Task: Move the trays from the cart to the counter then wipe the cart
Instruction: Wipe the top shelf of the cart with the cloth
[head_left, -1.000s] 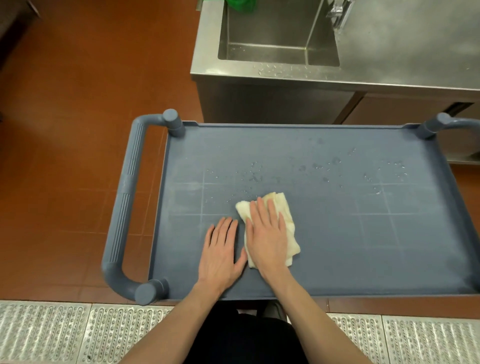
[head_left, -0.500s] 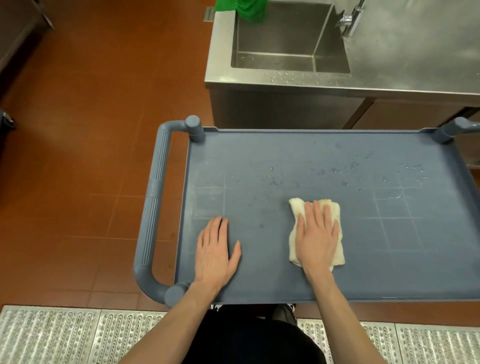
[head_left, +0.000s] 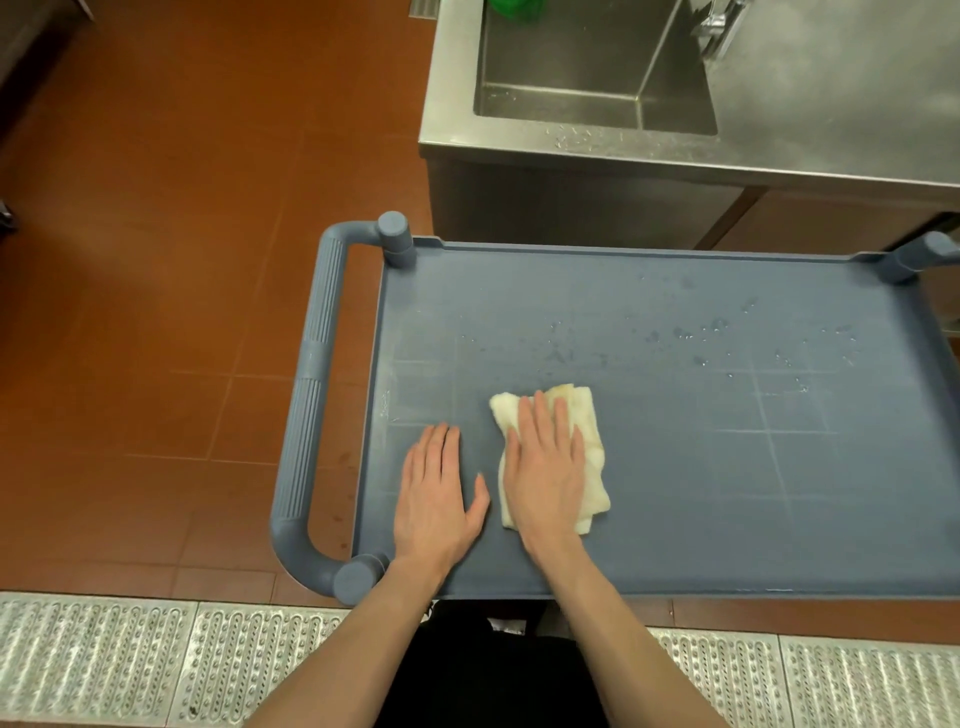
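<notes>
The blue-grey cart top (head_left: 675, 493) lies in front of me with no trays on it. A folded cream cloth (head_left: 589, 415) rests on its near left part. My right hand (head_left: 545, 467) presses flat on the cloth, fingers pointing away from me. Just left of it, my left hand (head_left: 434, 493) lies palm down on the bare cart surface, thumb almost touching the cloth. Water droplets (head_left: 685, 332) are scattered over the far middle and right of the cart top.
The cart's ribbed handle (head_left: 306, 405) sticks out on the left over red floor tiles. Behind the cart stands a steel counter (head_left: 857, 78) with a sink (head_left: 571, 67), a faucet (head_left: 719, 26) and something green (head_left: 511, 8). Metal floor grates (head_left: 104, 660) run along the near side.
My right hand slid the cloth to the right, then back left until it sits beside my left hand again. My left hand has stayed flat on the cart.
</notes>
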